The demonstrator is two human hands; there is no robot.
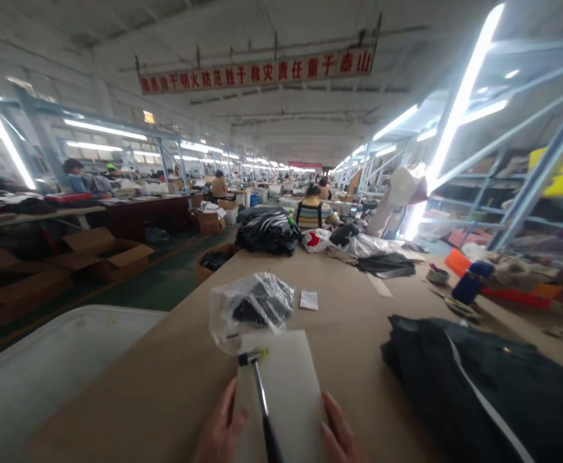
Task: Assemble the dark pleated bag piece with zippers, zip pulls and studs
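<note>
Table: brown-topped, running from the bottom of the frame up to the centre (pixel 180 366)
White bin: lower left, beside the table (pixel 69 360)
Dark cloth: lower right, lying folded on the table, a pale strip across it (pixel 436 373)
Stack of dark cloth: at the table's far left corner, centre of the frame (pixel 267 231)
White board: bottom centre, flat on the table between the two hands (pixel 291 386)
Plastic bag: clear, something dark inside, just beyond the board (pixel 252 305)
Hammer: lying on the board, head toward its upper left, black handle toward the bottom edge (pixel 261 392)
Left hand: holding the board's left edge, thumb over it (pixel 221 424)
Right hand: holding the board's right edge, fingers bent (pixel 338 431)
Scissors: right of centre, near a blue item (pixel 459 308)
White packet: centre, right of the bag (pixel 309 300)
</note>
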